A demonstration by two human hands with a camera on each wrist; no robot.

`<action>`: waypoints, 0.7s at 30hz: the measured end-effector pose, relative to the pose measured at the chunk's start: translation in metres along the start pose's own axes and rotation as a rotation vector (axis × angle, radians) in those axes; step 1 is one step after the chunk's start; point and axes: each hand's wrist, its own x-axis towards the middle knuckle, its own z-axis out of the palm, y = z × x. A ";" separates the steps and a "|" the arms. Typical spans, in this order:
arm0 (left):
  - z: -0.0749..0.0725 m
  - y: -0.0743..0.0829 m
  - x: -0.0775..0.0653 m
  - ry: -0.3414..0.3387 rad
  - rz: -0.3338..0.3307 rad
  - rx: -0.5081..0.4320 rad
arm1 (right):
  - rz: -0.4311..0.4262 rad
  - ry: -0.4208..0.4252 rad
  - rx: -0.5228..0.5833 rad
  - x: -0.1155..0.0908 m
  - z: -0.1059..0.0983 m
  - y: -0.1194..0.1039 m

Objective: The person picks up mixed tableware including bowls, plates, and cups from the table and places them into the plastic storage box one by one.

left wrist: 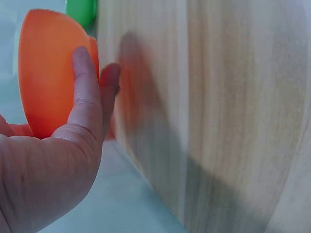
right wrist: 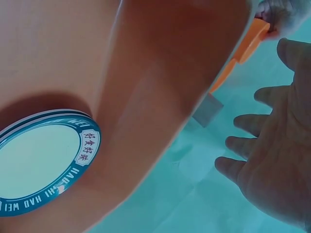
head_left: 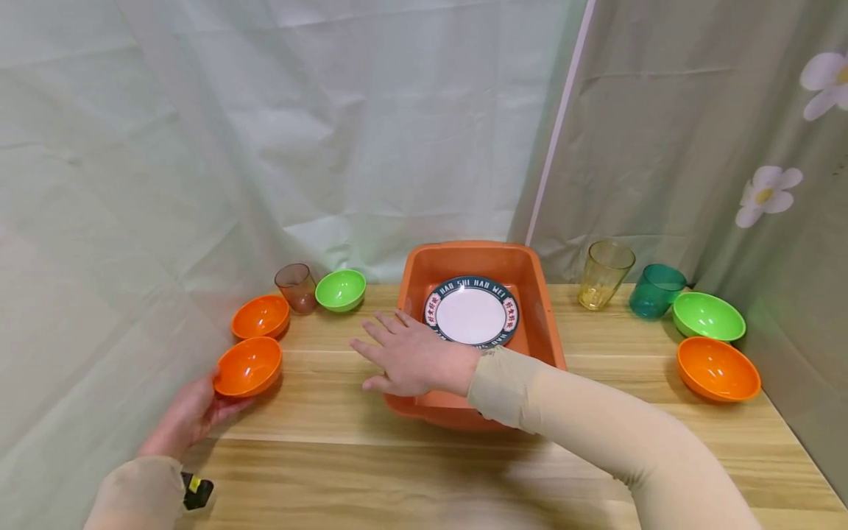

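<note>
My left hand [head_left: 188,416] grips an orange bowl [head_left: 248,366] by its near left side, just above the table. In the left wrist view, fingers lie along the outside of this orange bowl [left wrist: 51,68]. A second orange bowl [head_left: 260,316] sits right behind it. My right hand [head_left: 414,357] hovers at the left wall of an orange-brown basin [head_left: 546,324], fingers spread and holding nothing. Inside the basin lies a white plate [head_left: 470,313] with a dark green lettered rim; the right wrist view shows a doubled edge on this plate [right wrist: 39,160].
Behind the left bowls stand a brownish tumbler [head_left: 296,288] and a green bowl [head_left: 341,290]. On the right are a yellow glass [head_left: 604,276], a teal cup [head_left: 656,291], another green bowl [head_left: 709,316] and an orange bowl [head_left: 718,369]. Curtains [head_left: 397,132] enclose the wooden table [head_left: 318,471].
</note>
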 end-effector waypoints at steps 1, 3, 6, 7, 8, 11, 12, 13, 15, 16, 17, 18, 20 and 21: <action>0.001 0.001 -0.001 -0.015 0.003 -0.007 | -0.001 0.004 -0.001 0.000 0.000 0.000; 0.002 0.002 -0.004 -0.035 0.007 -0.016 | -0.005 0.015 -0.007 -0.001 0.000 0.001; 0.006 0.005 -0.006 -0.063 0.015 -0.027 | -0.017 0.040 -0.011 -0.003 -0.001 0.002; 0.008 0.005 -0.006 -0.072 0.021 -0.025 | -0.022 0.047 -0.006 -0.004 -0.002 0.002; 0.010 0.006 -0.007 -0.082 0.026 -0.028 | -0.026 0.053 -0.001 -0.005 -0.002 0.003; 0.017 0.009 -0.008 -0.106 0.043 -0.032 | -0.032 0.074 0.017 -0.007 -0.002 0.005; 0.020 0.010 -0.008 -0.115 0.053 -0.028 | -0.032 0.078 0.022 -0.008 -0.001 0.007; 0.023 0.011 -0.009 -0.122 0.060 -0.023 | -0.031 0.083 0.030 -0.009 -0.001 0.008; 0.028 0.014 -0.009 -0.131 0.070 -0.005 | -0.027 0.090 0.042 -0.011 -0.001 0.011; 0.031 0.015 -0.010 -0.137 0.078 0.007 | -0.024 0.091 0.048 -0.012 0.000 0.012; 0.034 0.017 -0.010 -0.142 0.085 0.019 | -0.022 0.094 0.053 -0.014 0.000 0.014; 0.038 0.019 -0.011 -0.149 0.092 0.034 | -0.020 0.096 0.059 -0.016 -0.001 0.016; 0.045 0.022 -0.013 -0.159 0.102 0.055 | -0.013 0.100 0.064 -0.022 -0.001 0.020; 0.050 0.024 -0.014 -0.162 0.106 0.060 | -0.010 0.105 0.060 -0.025 0.000 0.022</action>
